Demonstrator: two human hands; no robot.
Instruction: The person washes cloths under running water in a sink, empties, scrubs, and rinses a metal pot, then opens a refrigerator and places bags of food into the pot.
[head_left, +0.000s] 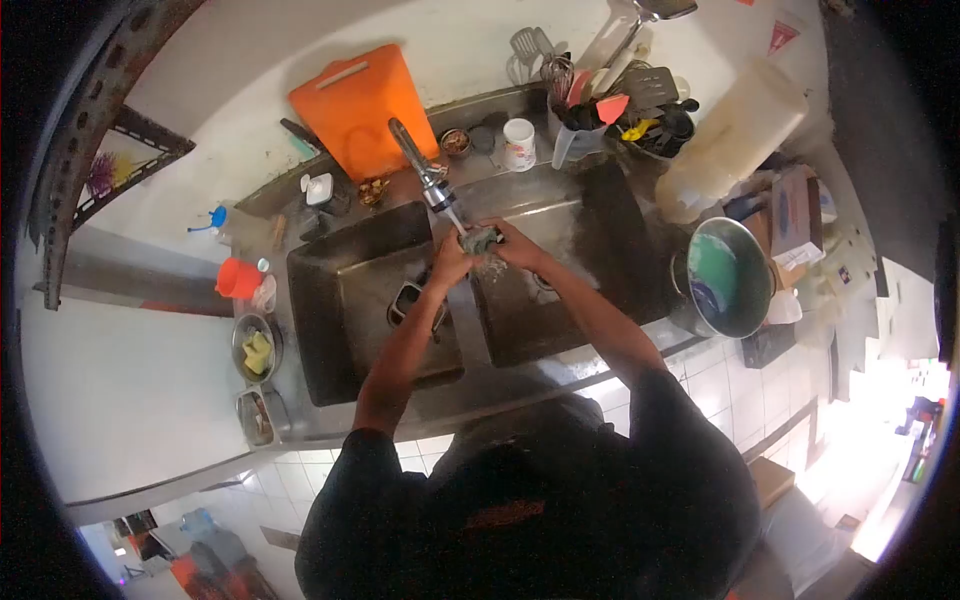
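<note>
Under the running faucet [430, 185], a small dark greenish object [479, 240] is held between both hands, too small to name for certain. My left hand [452, 259] grips its left side, fingers closed. On its right side, my right hand [517, 245] has its fingers closed round the edge. Water runs onto the object and splashes below it, over the divider of the double sink [480, 330]. A dark, square-rimmed container [408, 303] lies in the left basin.
Behind the sink stand an orange cutting board [365, 115], a white cup [519, 146] and a holder of utensils [578, 132]. A large metal pot [735, 275] is at the right. A bowl with yellow pieces [256, 350] and a red cup [238, 279] are at the left.
</note>
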